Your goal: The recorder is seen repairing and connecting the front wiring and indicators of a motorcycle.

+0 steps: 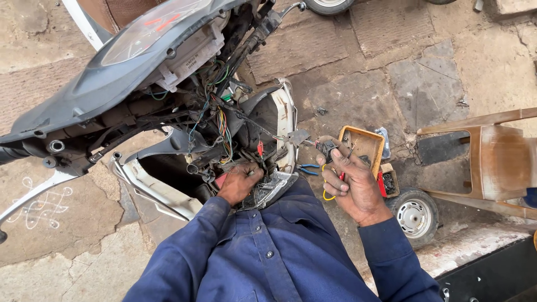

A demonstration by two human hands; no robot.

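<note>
Under the tilted instrument panel of the opened-up scooter (140, 61), I have my left hand (239, 182) pushed into the front cavity, fingers curled tight around something among the loose multicoloured wire bundle (224, 131); what exactly it grips I cannot tell, since the knuckles cover it. My right hand (349, 184) is held out to the side, above the paved stone floor (358, 84), pinching a small black plug-like electrical part with a yellow lead (328, 150) that loops down below the fingers.

I judge this as the wiring step: the part is off the scooter and in my right hand, well apart from the harness, while the left hand steadies a spot inside. The next move, as I read it, calls for bringing the part across to the wires and lining it up with the matching connector, without snagging the yellow lead on the white body panel (288, 123).

Blue-handled pliers (307, 168) lie on the floor between my hands, near an orange-rimmed open tray of small parts (363, 146).
</note>
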